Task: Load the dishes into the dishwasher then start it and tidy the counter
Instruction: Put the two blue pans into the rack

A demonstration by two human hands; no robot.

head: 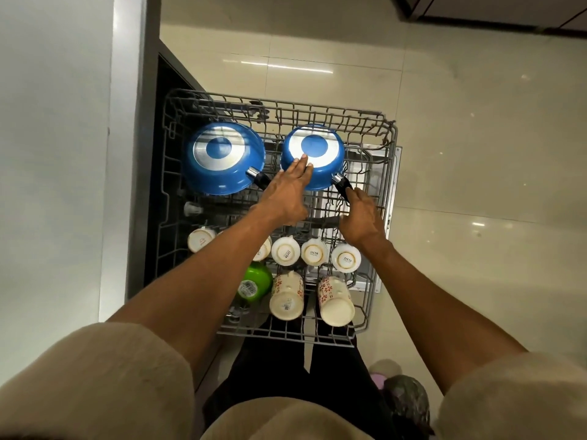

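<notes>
Left hand: my left hand (287, 193) lies flat, fingers straight on the upturned base of the round blue metal saucepan (313, 157), centre frame.
Right hand: my right hand (362, 217) grips that saucepan's black handle (343, 185).
Rack: grey wire dishwasher rack (389, 173), pulled out.
Second pan: larger inverted blue saucepan (224, 158), centre left.
Cups: white ceramic cups (314, 252), upside down, lower centre.
</notes>
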